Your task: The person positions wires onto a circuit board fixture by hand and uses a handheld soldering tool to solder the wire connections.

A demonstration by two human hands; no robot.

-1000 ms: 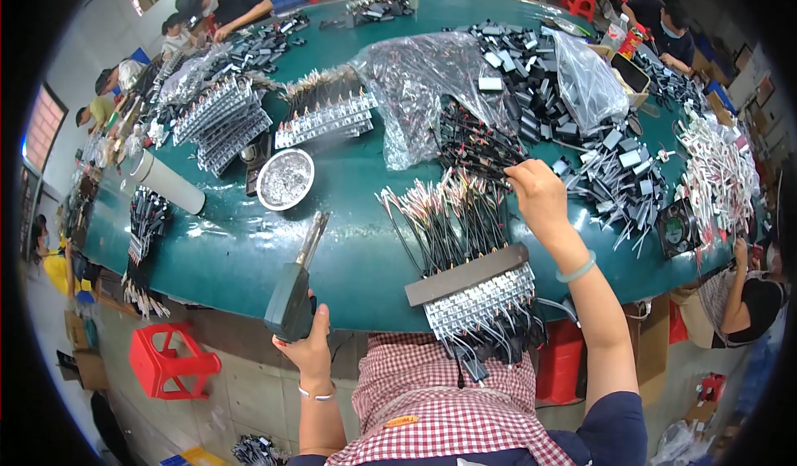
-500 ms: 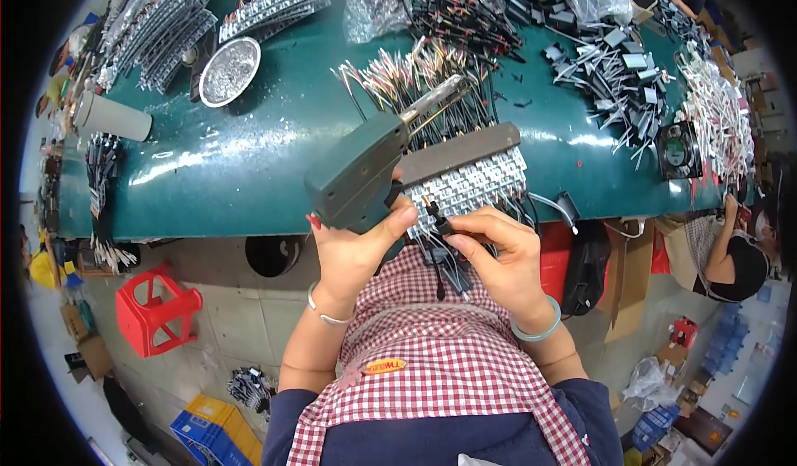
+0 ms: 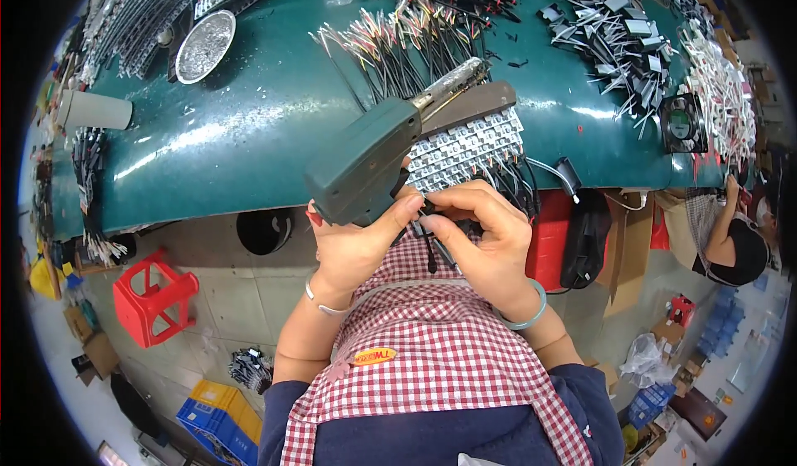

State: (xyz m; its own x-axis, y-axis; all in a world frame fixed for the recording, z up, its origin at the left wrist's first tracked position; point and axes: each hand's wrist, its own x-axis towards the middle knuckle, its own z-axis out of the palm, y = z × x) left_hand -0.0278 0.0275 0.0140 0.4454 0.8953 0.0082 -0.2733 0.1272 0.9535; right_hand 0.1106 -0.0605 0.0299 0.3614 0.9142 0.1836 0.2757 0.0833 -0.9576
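Observation:
My left hand [image 3: 361, 246] is closed round a dark green soldering gun [image 3: 363, 163], its metal tip angled up and away to the right. The left thumb and my right hand [image 3: 490, 238] meet at a thin black cable [image 3: 431, 254], whose end hangs below the fingers. Right thumb and index finger pinch the cable; the exact spot between the fingertips is hidden. Just beyond the hands lies a row of small white circuit boards [image 3: 469, 149] with wires along the near side. A brown bar [image 3: 477, 105] lies across their far edge.
Black cables with bared coloured ends [image 3: 398, 39] lie behind the boards. A bowl of silvery bits [image 3: 205, 47] and a grey cup [image 3: 98, 110] are on the left of the green table [image 3: 241, 155]. Black parts [image 3: 623, 59] pile up at right. A red stool [image 3: 155, 298] stands below left.
My hands have come closer together, with the right fingers now meeting the left thumb at the cable. The view has shifted, so the table's contents sit higher in the picture.

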